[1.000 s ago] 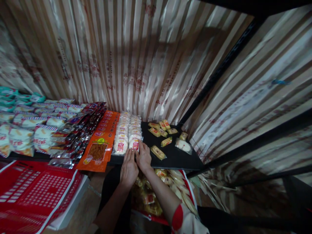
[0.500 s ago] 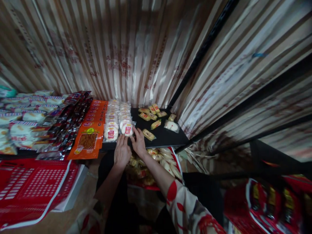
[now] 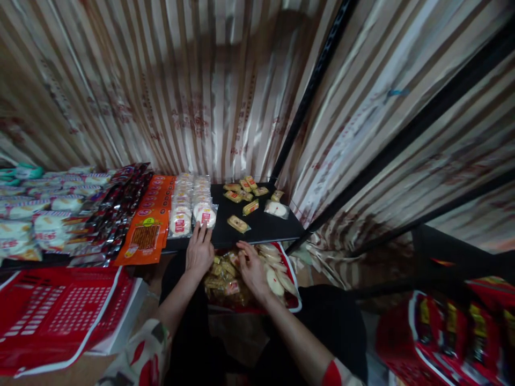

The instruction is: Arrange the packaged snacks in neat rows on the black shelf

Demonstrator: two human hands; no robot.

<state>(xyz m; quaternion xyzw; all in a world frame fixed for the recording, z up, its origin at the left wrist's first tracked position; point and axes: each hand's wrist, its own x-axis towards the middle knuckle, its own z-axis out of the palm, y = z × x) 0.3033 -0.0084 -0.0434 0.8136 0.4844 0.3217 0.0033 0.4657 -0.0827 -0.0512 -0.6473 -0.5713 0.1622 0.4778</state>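
Note:
My left hand (image 3: 199, 251) rests at the front edge of a black shelf (image 3: 269, 228), fingers stretched out and touching the nearest round white snack packet (image 3: 206, 216) in two rows of them. My right hand (image 3: 251, 268) has dropped below the shelf edge into a red box (image 3: 293, 285) full of small yellow and white snack packets (image 3: 225, 274); its fingers curl over the yellow ones, and what they hold, if anything, is hidden. Several small yellow wrapped bars (image 3: 238, 223) lie loose on the shelf to the right.
Orange snack bags (image 3: 145, 236), dark red packets (image 3: 115, 206) and white bags (image 3: 48, 225) fill the shelf's left side. A red basket (image 3: 60, 311) sits lower left. Striped plastic sheeting (image 3: 209, 91) hangs behind. Black shelf rails (image 3: 317, 69) rise on the right; red bags (image 3: 446, 332) lie at lower right.
My right hand left the round white packets on the shelf and moved down into the red box. My left hand stayed at the packet row. The view swung to the right.

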